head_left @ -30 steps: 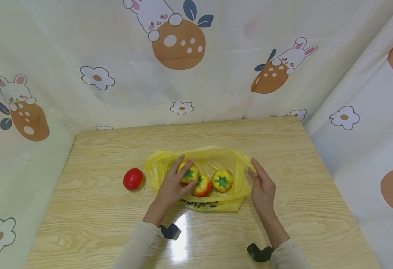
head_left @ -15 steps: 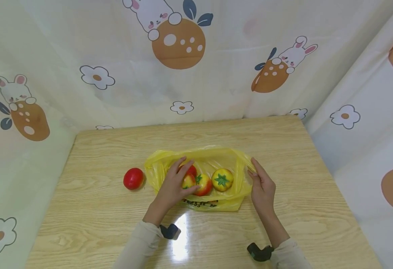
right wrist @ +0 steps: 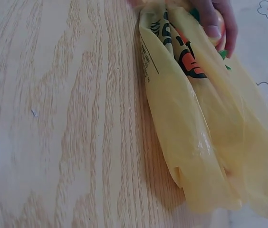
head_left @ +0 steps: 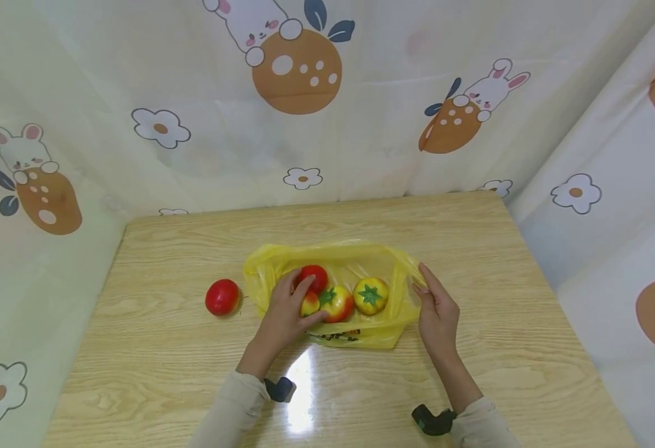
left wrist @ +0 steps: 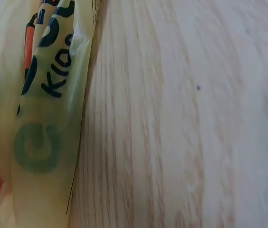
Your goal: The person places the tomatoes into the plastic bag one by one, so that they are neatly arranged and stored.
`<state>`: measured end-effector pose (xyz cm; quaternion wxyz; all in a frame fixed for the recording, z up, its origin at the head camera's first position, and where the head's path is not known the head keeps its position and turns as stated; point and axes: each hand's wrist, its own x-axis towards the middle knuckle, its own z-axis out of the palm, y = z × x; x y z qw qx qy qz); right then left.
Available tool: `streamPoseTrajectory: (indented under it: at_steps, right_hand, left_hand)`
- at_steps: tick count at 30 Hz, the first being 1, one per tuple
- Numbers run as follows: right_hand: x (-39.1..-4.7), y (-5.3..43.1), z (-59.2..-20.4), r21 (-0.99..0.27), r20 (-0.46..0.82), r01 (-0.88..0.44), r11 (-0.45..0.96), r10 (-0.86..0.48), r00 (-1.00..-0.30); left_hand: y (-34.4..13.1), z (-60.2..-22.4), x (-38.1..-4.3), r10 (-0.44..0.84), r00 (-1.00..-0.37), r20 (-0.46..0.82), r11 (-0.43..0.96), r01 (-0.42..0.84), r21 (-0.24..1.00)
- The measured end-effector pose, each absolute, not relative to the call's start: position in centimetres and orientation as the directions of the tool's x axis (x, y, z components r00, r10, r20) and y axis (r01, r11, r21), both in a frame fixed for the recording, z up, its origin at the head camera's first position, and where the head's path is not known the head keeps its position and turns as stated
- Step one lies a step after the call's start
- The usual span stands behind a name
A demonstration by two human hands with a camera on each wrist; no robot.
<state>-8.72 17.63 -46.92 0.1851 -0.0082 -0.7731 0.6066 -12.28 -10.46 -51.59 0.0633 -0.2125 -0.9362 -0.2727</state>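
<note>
A yellow plastic bag [head_left: 355, 252] lies with its mouth spread on the wooden table, black print on its near side. Inside it sit several toy tomatoes: a yellow one [head_left: 370, 296] with a green star-shaped leaf, a yellow-red one [head_left: 339, 305], a red one [head_left: 314, 277] at the back left and another yellow-red tomato [head_left: 309, 303] by the left palm. My left hand [head_left: 284, 311] reaches into the bag, its fingers and thumb curved round that last tomato. My right hand [head_left: 438, 314] pinches the bag's right edge. A red tomato [head_left: 223, 297] rests outside, left of the bag.
The wooden table [head_left: 518, 298] surrounds the bag, its far edge against a curtain [head_left: 372, 155] printed with rabbits and flowers. Black wrist cameras [head_left: 434, 420] are worn on both arms, close over the tabletop.
The tomato by my left hand no longer shows its leaf on top; red and yellow-red surfaces appear there now. My left fingers have drawn slightly lower and left. My right hand stays put.
</note>
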Motion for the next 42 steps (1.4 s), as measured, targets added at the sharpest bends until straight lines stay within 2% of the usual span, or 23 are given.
streamPoseTrajectory:
  at_steps: [5,9,12,15,19,24,29,34,42]
  right_hand:
    - [-8.7,17.5,-46.8,-0.947,0.258,-0.196,0.255,0.237,-0.937]
    - [-8.8,17.6,-47.1,-0.949,0.250,-0.189,0.251,0.239,-0.938]
    - [-9.2,18.0,-48.4,-0.950,0.244,-0.181,0.254,0.241,-0.939]
    - [-9.4,18.3,-49.3,-0.950,0.249,-0.187,0.251,0.242,-0.938]
    - [-9.4,18.4,-49.6,-0.948,0.266,-0.208,0.239,0.241,-0.933]
    - [-9.4,18.4,-49.6,-0.948,0.265,-0.207,0.240,0.240,-0.934]
    - [-9.4,18.4,-49.6,-0.950,0.260,-0.203,0.238,0.240,-0.935]
    - [-9.4,18.3,-49.6,-0.948,0.255,-0.194,0.251,0.241,-0.936]
    - [-9.4,18.4,-49.7,-0.949,0.246,-0.182,0.258,0.241,-0.939]
  left_hand:
    - [-10.6,-52.0,-12.3,0.366,-0.903,0.223,0.830,0.425,0.360]
    - [-10.8,-51.9,-12.2,0.349,-0.906,0.241,0.845,0.415,0.337]
    - [-11.3,-51.5,-12.2,0.293,-0.911,0.290,0.825,0.394,0.405]
    - [-12.2,-51.2,-12.2,0.189,-0.900,0.392,0.798,0.373,0.472]
    - [-14.2,-51.0,-12.4,0.024,-0.855,0.518,0.781,0.339,0.524]
    - [-17.1,-51.0,-12.4,-0.135,-0.809,0.573,0.771,0.277,0.573]
    - [-19.2,-51.8,-12.4,-0.258,-0.808,0.530,0.751,0.177,0.636]
    - [-20.1,-52.3,-12.1,-0.344,-0.841,0.418,0.714,0.055,0.698]
    - [-20.4,-52.8,-11.7,-0.327,-0.925,0.196,0.662,-0.076,0.746]
